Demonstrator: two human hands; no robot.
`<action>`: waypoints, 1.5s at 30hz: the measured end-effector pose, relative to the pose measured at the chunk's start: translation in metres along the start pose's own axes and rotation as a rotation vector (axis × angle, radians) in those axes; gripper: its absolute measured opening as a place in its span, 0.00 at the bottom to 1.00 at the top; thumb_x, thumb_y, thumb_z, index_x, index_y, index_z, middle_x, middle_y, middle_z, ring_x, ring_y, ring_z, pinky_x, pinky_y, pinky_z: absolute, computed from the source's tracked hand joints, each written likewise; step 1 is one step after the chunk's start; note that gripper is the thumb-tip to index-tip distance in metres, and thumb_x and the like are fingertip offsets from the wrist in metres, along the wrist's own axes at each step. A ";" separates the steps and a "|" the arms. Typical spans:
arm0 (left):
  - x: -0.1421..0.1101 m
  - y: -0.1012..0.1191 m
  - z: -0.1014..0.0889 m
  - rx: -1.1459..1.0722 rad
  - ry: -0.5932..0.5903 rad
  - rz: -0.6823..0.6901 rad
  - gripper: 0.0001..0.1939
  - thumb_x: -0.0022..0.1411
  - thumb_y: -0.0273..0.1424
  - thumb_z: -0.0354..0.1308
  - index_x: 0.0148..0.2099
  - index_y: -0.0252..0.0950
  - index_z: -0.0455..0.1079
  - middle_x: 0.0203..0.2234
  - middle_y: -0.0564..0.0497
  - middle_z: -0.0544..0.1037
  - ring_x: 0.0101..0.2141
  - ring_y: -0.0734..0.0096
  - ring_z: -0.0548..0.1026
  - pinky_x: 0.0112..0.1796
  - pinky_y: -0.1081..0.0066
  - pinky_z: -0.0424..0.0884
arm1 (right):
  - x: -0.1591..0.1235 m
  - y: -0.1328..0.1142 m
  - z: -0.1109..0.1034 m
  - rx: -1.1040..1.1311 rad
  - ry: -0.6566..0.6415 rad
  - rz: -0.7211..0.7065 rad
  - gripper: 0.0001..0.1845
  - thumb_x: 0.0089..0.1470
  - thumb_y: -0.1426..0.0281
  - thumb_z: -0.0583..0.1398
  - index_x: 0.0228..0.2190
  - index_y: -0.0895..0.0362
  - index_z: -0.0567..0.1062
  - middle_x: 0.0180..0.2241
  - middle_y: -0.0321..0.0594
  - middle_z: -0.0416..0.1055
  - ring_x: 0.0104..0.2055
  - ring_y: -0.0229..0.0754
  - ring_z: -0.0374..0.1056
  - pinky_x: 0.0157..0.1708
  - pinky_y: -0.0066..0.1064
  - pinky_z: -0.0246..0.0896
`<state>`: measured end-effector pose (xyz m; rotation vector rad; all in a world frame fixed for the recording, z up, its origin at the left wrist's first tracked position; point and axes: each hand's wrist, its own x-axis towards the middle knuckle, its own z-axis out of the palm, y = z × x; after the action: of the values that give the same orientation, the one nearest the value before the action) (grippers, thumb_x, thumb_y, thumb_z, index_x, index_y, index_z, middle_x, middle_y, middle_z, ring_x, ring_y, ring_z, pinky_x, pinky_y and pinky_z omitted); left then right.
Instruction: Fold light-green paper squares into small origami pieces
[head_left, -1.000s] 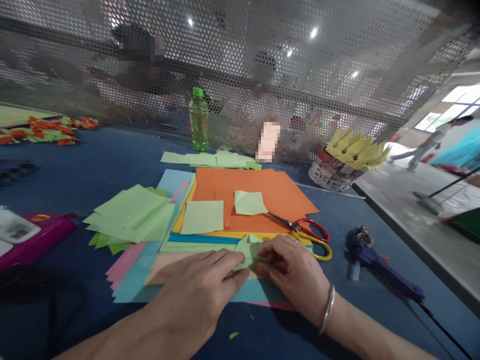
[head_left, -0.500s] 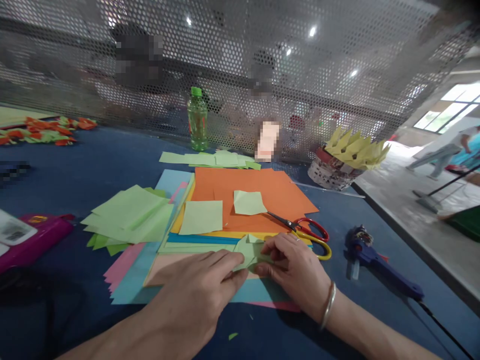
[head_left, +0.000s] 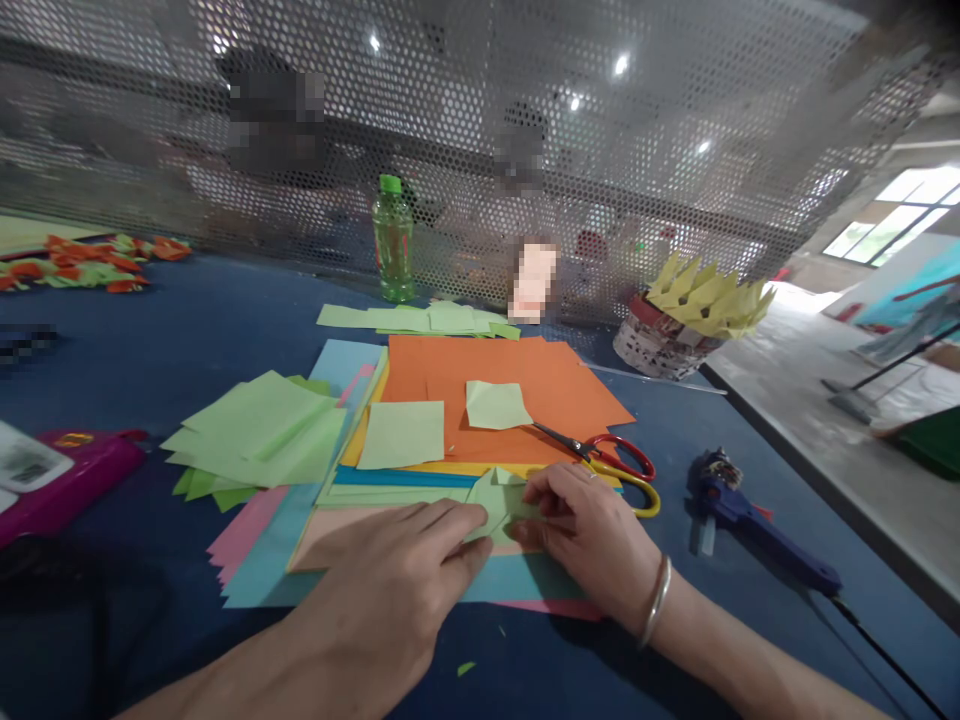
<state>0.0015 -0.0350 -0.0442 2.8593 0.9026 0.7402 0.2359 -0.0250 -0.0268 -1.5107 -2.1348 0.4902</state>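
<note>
A small light-green paper (head_left: 498, 500), partly folded with a corner raised, lies on the stack of coloured sheets in front of me. My left hand (head_left: 416, 560) holds its left side, fingers together. At its right side, the bent fingers and thumb of my right hand (head_left: 589, 530) grip the edge; the fingers cover part of the paper. Just beyond lie two flat green squares, one on the left (head_left: 403, 435) and one on the right (head_left: 496, 405), on orange sheets (head_left: 517, 360). Scissors (head_left: 592, 452) with red and yellow handles touch the right square with their tip.
Loose green sheets (head_left: 262, 425) lie to the left, near a magenta object (head_left: 90, 470). Green strips (head_left: 420, 318) and a green bottle (head_left: 393, 240) stand before a perforated metal screen (head_left: 450, 90). A blue glue gun (head_left: 765, 530) and a basket (head_left: 660, 340) with yellow paper points are right.
My right thumb and fingers have shifted slightly at the paper's right edge. The left hand stays nearly still. In the background at right, a person has moved.
</note>
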 end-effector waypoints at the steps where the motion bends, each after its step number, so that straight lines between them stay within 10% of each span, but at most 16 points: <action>1: 0.000 0.000 0.000 -0.003 -0.005 0.001 0.21 0.58 0.20 0.46 0.50 0.38 0.71 0.45 0.46 0.78 0.37 0.62 0.75 0.40 0.66 0.73 | 0.000 0.001 -0.001 0.010 -0.007 0.004 0.10 0.50 0.74 0.69 0.32 0.54 0.73 0.30 0.33 0.70 0.33 0.40 0.66 0.33 0.30 0.57; 21: 0.005 0.005 -0.016 -0.050 -0.064 -0.063 0.21 0.59 0.17 0.44 0.44 0.39 0.75 0.46 0.47 0.78 0.38 0.62 0.77 0.38 0.67 0.74 | -0.005 0.014 -0.009 0.083 0.046 -0.069 0.08 0.56 0.78 0.57 0.37 0.55 0.73 0.35 0.38 0.71 0.33 0.40 0.67 0.34 0.31 0.64; 29: 0.009 0.008 -0.024 -0.004 -0.101 -0.072 0.23 0.61 0.16 0.43 0.46 0.38 0.77 0.46 0.46 0.78 0.40 0.63 0.77 0.37 0.67 0.74 | -0.005 0.007 -0.009 0.042 0.049 -0.155 0.09 0.61 0.72 0.60 0.44 0.53 0.73 0.44 0.41 0.72 0.48 0.45 0.68 0.48 0.36 0.64; 45: 0.010 -0.008 -0.017 0.005 0.109 -0.219 0.17 0.72 0.23 0.41 0.54 0.33 0.70 0.49 0.43 0.76 0.51 0.59 0.73 0.50 0.60 0.70 | -0.003 0.009 -0.003 0.021 0.040 -0.188 0.22 0.48 0.84 0.64 0.43 0.54 0.73 0.43 0.40 0.72 0.47 0.47 0.68 0.46 0.38 0.65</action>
<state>-0.0035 -0.0239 -0.0260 2.6864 1.2083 0.8743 0.2455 -0.0253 -0.0298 -1.2821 -2.2062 0.4112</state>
